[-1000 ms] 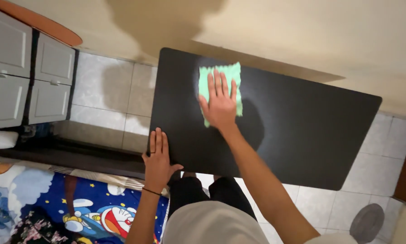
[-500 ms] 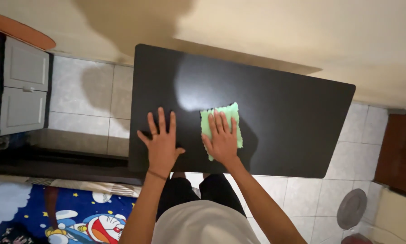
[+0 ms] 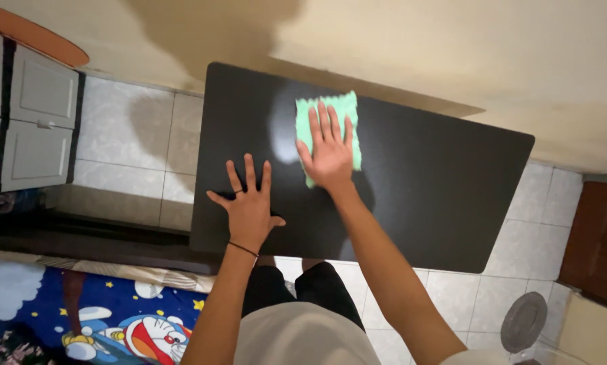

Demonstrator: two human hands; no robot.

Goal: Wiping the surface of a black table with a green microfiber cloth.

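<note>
1. Nearest: left hand [image 3: 249, 206] lies flat, fingers spread, palm down on the black table [image 3: 439, 196] near its near-left corner. It grips nothing; it only presses on the top.
2. Farther: right hand [image 3: 327, 149] is also open and flat, fingers extended, pressed on the green cloth [image 3: 349, 111]. The cloth is pinned under the palm, not pinched.
3. The cloth sits toward the far edge of the table, left of centre, with its far corners showing past the fingertips.
4. Handling judgement: the cloth looks thin, soft and light. It should slide easily on the glossy top and bunch if pushed. Flat palm pressure or a pinch at a free corner would hold it.
5. Containers: a grey cabinet [image 3: 36, 128] stands at far left with doors shut, contents not visible.
</note>
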